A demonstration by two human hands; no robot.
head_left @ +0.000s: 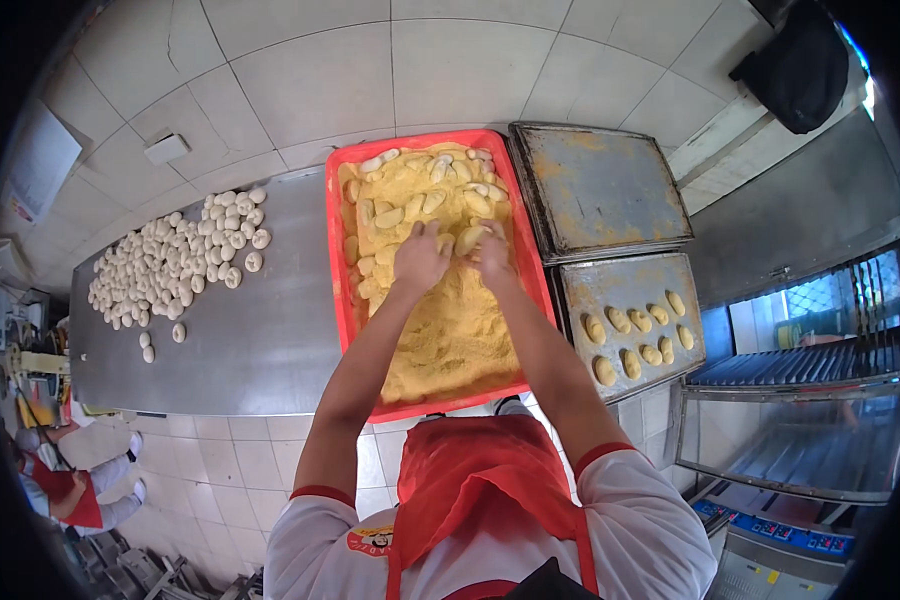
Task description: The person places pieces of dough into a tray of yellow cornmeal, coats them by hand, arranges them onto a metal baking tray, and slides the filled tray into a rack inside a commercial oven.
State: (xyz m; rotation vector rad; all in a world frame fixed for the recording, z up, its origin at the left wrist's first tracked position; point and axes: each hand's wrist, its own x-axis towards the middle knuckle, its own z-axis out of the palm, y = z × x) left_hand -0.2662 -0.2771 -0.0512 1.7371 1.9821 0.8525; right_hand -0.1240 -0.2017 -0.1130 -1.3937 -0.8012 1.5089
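Note:
A red plastic tub [341, 290] holds yellow meal [445, 345], with several oval dough pieces [390, 218] lying coated in it toward the far end. Both my hands reach into its middle. My right hand [492, 262] has its fingers closed around a meal-dusted dough piece [471, 239]. Close beside it, my left hand [422, 260] is curled with its fingertips at another dough piece [445, 241], partly hidden and slightly blurred.
On the steel table [280, 300] at left lies a large cluster of round white dough balls [185, 250]. To the right, coated dough pieces stand in rows on a baking tray [610, 285]; a stack of stained trays [600, 190] is behind. Another person [75, 490] is at far left.

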